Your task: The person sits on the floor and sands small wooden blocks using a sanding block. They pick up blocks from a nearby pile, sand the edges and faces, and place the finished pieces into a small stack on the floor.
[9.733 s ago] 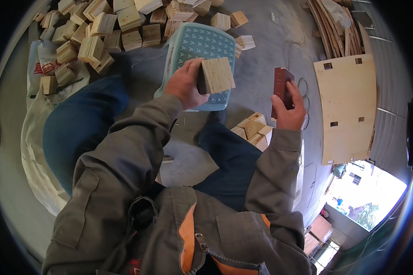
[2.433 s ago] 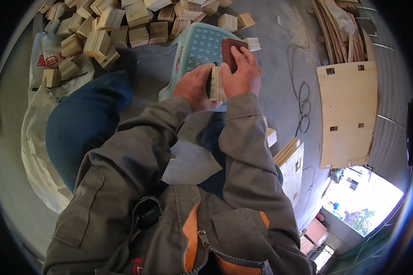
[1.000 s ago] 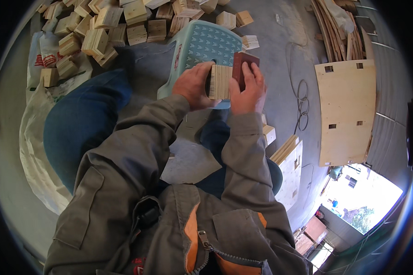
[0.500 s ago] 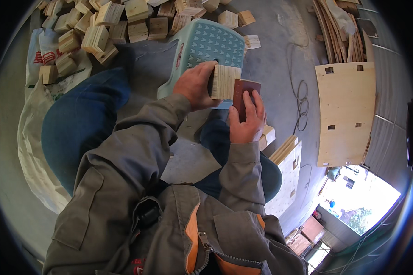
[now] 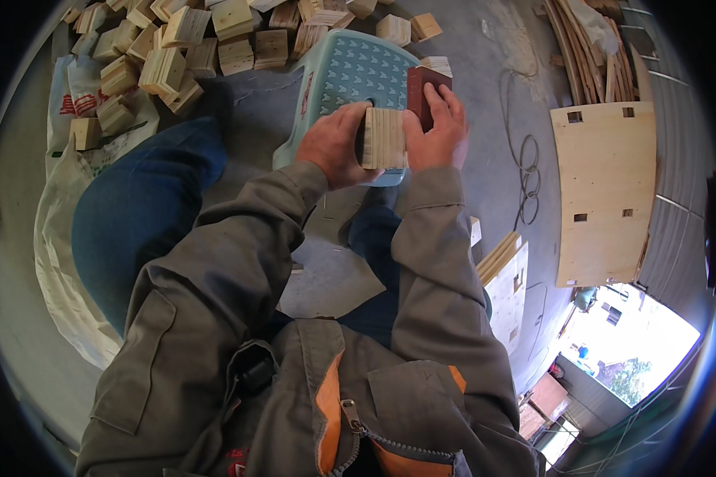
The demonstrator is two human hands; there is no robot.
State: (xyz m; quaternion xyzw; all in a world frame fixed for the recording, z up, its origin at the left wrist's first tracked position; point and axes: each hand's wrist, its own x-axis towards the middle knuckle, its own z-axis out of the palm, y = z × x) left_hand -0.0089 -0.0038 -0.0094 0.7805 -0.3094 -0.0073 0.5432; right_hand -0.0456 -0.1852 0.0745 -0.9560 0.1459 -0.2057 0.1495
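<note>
Over the pale-blue plastic stool (image 5: 348,73), the left hand (image 5: 334,148) grips a square layered-wood block (image 5: 385,138), seemingly part-worked; the right hand (image 5: 442,137) grips a red-brown oblong bar (image 5: 417,89).

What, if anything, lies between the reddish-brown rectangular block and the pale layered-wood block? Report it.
Nothing visible lies between the reddish-brown block in the right hand and the pale wooden block in the left hand. The right thumb partly hides their near edges; contact is unclear.

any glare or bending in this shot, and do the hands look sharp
Head view: the opening at lower right glares nearly white; the board shows curved edges, and the picture's corners go black; left hand and right hand look fairly sharp.
</note>
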